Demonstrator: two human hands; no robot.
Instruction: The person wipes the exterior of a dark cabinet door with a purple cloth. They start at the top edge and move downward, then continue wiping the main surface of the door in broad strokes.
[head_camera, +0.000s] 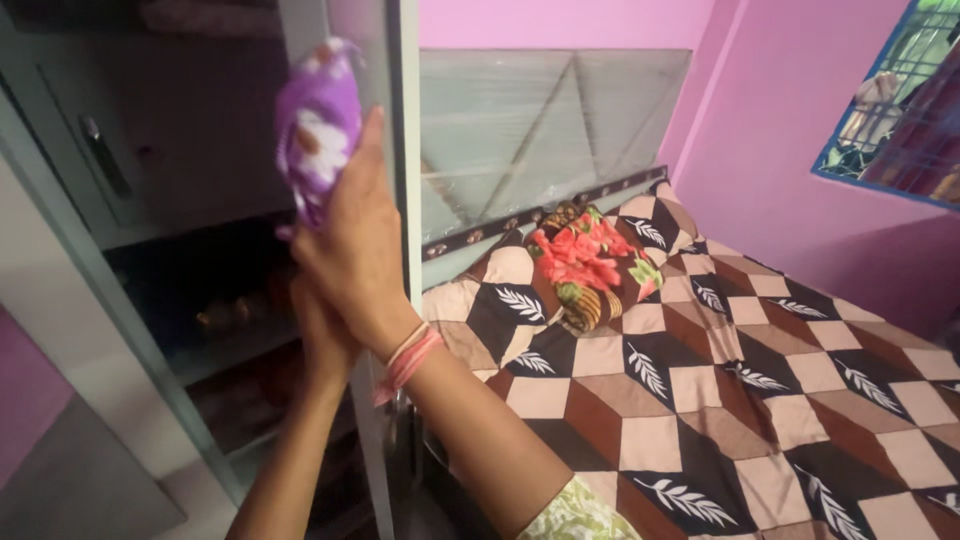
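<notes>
Your right hand (355, 240) grips the purple floral cloth (318, 125) against the cabinet's glass door (200, 130); left hand (320, 325), grip indeterminate behind it, should brace while you wipe with flat, even pressure.

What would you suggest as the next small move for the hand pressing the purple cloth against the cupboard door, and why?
Probably slide the purple floral cloth down along the grey cupboard door. The right hand presses the bunched cloth near the door's upper part, so most of the panel lies below it. The left hand, mostly hidden behind the right wrist, seems to sit by the door's edge, perhaps steadying it.
</notes>
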